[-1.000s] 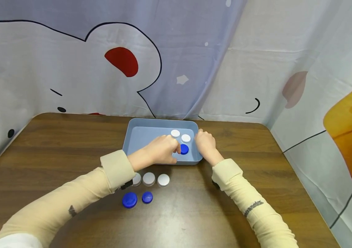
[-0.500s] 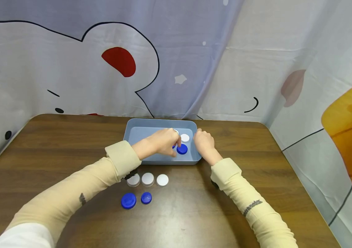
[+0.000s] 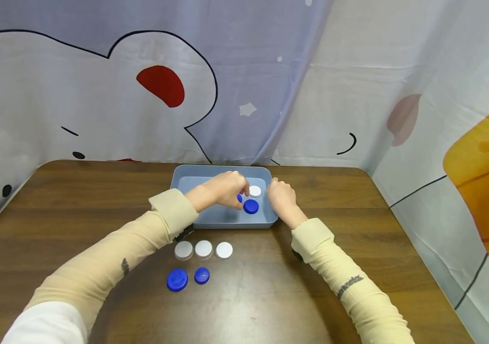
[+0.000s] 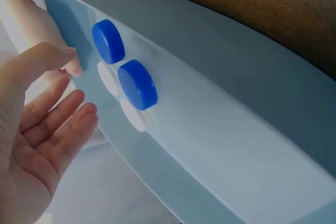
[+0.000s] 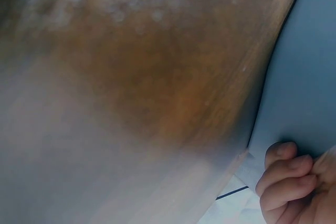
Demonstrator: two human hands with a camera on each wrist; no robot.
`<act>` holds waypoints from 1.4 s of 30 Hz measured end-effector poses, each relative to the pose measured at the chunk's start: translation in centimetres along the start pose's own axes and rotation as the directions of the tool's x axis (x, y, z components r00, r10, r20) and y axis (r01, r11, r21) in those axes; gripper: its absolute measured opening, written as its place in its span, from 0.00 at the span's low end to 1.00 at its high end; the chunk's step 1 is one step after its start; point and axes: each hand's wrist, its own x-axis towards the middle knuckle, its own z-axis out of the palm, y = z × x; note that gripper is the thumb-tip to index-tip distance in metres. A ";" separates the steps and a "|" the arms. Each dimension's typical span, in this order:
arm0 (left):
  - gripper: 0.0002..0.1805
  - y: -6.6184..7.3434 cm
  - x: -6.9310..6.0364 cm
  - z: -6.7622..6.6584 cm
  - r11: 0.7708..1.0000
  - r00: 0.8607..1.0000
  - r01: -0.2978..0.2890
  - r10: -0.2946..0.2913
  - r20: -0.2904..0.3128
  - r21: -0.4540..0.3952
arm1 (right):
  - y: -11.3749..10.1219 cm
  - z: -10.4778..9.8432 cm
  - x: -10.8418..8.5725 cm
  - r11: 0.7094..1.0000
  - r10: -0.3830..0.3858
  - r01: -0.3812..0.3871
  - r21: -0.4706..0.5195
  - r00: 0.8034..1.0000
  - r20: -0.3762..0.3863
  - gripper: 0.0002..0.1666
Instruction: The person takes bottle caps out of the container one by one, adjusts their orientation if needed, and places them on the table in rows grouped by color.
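Four caps (image 4: 137, 85) in a tray (image 3: 222, 221), left hand (image 3: 225, 188) relaxed near them, right hand (image 3: 282, 197) gripping the tray.

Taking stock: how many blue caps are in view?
4: two blue caps in the tray, a larger one and smaller one on the table. The left sleeve may hide more.

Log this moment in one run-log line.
left hand: empty, over tray; right hand: grips tray; in tray: two blue caps, two white caps; on table: three more white caps, two more blue caps

tray (image 3: 188, 178): smooth plastic | blue caps (image 3: 177, 280): plastic | table (image 3: 296, 296): glossy wood-grain | curtain (image 3: 248, 71): cloth
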 end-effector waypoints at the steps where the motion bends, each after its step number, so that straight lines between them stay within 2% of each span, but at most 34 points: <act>1: 0.17 -0.2 0.0 0.1 1.000 1.000 0.004 -0.004 0.003 0.002 | -0.1 0.0 0.0 1.000 0.002 -0.002 0.000 1.000 0.000 0.16; 16: 0.19 -2.3 0.0 1.7 0.999 0.998 0.040 -0.041 0.044 0.014 | -0.6 0.8 -0.2 1.000 0.005 -0.005 -0.005 1.000 -0.008 0.16; 22: 0.21 -2.5 0.2 2.1 0.998 0.997 0.055 -0.054 0.047 -0.015 | -0.6 0.7 -0.2 1.000 -0.001 0.001 -0.011 1.000 -0.014 0.16; 27: 0.22 -2.5 0.4 2.3 0.998 0.995 0.061 -0.059 0.076 -0.012 | -0.7 0.5 -0.2 1.000 -0.006 0.006 -0.005 1.000 -0.016 0.15; 31: 0.19 -2.5 0.5 2.5 0.998 0.994 0.059 -0.058 0.092 -0.017 | -0.7 0.4 -0.2 1.000 -0.002 0.002 -0.001 1.000 -0.011 0.15; 36: 0.14 -2.7 0.4 2.8 0.997 0.995 0.063 -0.059 0.080 -0.049 | -0.7 0.3 -0.3 1.000 -0.001 0.001 -0.002 1.000 -0.007 0.15; 42: 0.14 -2.7 0.0 3.1 0.995 0.998 0.058 -0.054 0.045 -0.081 | -0.7 0.3 -0.3 1.000 -0.008 0.008 -0.006 1.000 -0.010 0.15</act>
